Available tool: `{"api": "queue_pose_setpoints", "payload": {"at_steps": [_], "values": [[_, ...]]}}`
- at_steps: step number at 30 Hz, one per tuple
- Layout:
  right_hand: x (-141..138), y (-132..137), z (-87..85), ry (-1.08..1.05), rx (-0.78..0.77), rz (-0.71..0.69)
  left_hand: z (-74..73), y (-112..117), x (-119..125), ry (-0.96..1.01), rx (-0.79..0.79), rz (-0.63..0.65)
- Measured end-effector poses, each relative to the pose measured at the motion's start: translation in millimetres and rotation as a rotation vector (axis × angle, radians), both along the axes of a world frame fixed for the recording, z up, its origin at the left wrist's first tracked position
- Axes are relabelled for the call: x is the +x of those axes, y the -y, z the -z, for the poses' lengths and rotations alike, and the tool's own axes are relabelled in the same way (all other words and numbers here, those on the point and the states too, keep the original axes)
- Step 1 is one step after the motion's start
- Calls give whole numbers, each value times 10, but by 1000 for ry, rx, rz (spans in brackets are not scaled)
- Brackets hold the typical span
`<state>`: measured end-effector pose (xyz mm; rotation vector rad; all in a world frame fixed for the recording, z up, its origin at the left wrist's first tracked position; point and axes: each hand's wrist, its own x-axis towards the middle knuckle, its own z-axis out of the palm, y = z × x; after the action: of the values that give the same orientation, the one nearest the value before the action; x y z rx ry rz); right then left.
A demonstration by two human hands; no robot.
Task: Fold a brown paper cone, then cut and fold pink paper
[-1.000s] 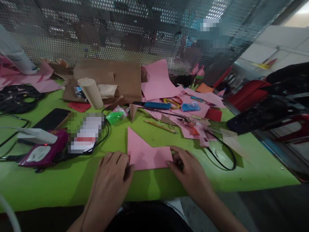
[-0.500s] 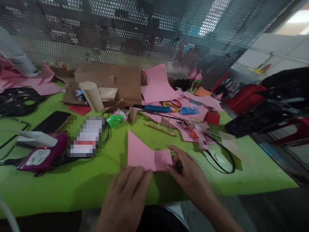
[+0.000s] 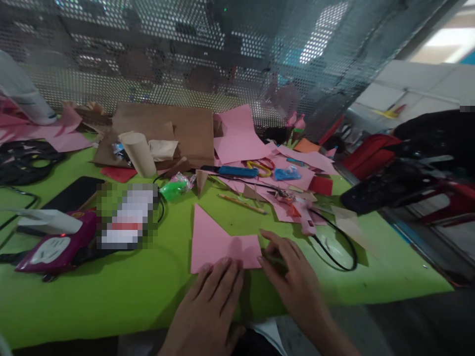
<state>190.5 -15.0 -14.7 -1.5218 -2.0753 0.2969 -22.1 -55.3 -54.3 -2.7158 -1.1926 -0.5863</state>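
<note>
A pink piece of paper [image 3: 208,242] lies on the green tabletop in front of me, with a tall point at its left and a lower rectangular part at its right. My left hand [image 3: 213,299] rests on its near edge, fingers stretched out and lying flat. Beside the paper's right end is my right hand [image 3: 291,269], its thumb and fingers apart, the thumb tip at the paper's corner. A yellow pencil [image 3: 242,203] lies just beyond the paper. To the right sits a pink glue gun [image 3: 307,220] with a black cord.
A purple power strip [image 3: 55,247] with a white plug and a blurred-out phone [image 3: 128,217] lie left. Behind stand a cardboard tube [image 3: 140,155], brown cardboard [image 3: 185,126], pink sheets [image 3: 239,141], a blue cutter [image 3: 237,171] and a green plastic-wrapped item [image 3: 174,188]. Perforated metal sheeting [image 3: 156,64] rises at the back.
My left hand has slid forward and right, farther onto the pink paper, its fingers now flatter. My right hand stays by the paper's right end, its fingers slightly more spread. The view has shifted a little.
</note>
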Motion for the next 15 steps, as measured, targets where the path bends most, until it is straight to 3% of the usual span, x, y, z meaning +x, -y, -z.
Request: {"api": "queue_pose_setpoints", "payload": {"at_steps": [3,7,11,15], "values": [[-18,174,-36,86,112,-107,11,-3,-2,-16,14,11],[-84,350,1,270,69,-351,47,-15,-5,19,66,47],[-41,391,78,437,90,-366,40,-42,-50,60,102,47],[86,380,109,499,175,-384,44,-53,-260,-45,170,47]]}}
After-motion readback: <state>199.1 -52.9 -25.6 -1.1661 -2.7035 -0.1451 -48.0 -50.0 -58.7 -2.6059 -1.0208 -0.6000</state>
